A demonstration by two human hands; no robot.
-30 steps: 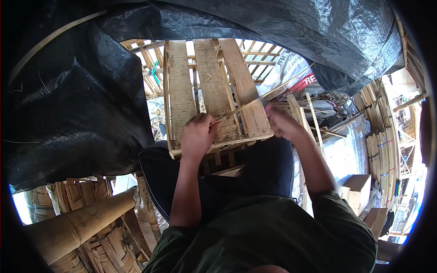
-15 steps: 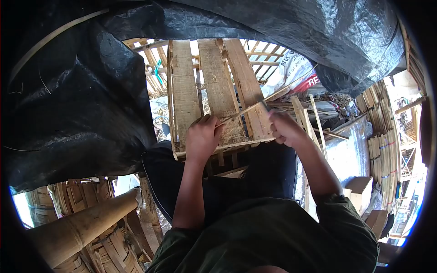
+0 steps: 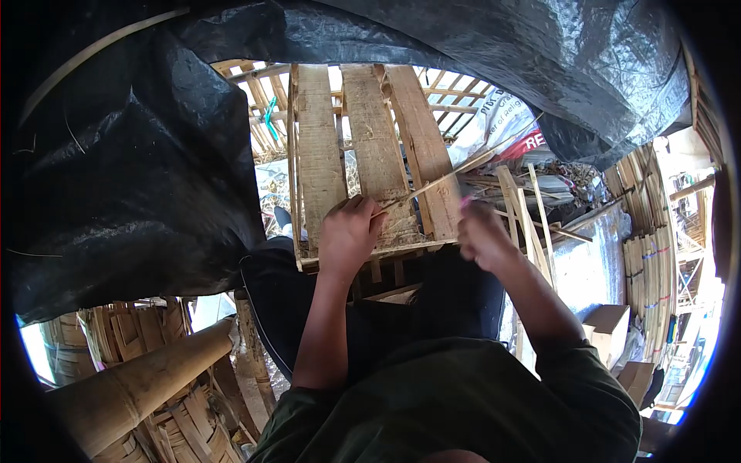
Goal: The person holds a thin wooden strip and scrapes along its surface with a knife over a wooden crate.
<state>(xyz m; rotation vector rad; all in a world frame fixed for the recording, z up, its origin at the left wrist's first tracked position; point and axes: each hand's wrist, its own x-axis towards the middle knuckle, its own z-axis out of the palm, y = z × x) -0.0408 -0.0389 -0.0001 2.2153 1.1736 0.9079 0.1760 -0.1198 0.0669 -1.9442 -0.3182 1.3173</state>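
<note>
My left hand (image 3: 347,233) is closed around the near end of a thin bamboo strip (image 3: 421,190), its knuckles low over the wooden slatted bench (image 3: 318,147). From there the strip slants up and to the right, across the boards. My right hand (image 3: 485,235) grips a knife (image 3: 455,185) beside the bench's right edge. Motion smears the blade, which stands at the strip; whether it touches cannot be made out. A bit of pink shows at the knife's handle, and the fingers cover the rest.
Black plastic sheeting (image 3: 131,177) hangs at left and overhead. Upright bamboo slats (image 3: 525,212) stand close to my right forearm. A printed white sack (image 3: 494,123) lies beyond the bench. A thick bamboo pole (image 3: 147,382) crosses the lower left; bundled strips (image 3: 650,270) stand far right.
My right hand and the knife have dropped slightly toward me, and the blade is more blurred. My left hand keeps its hold on the strip. The whole view has shifted a little.
</note>
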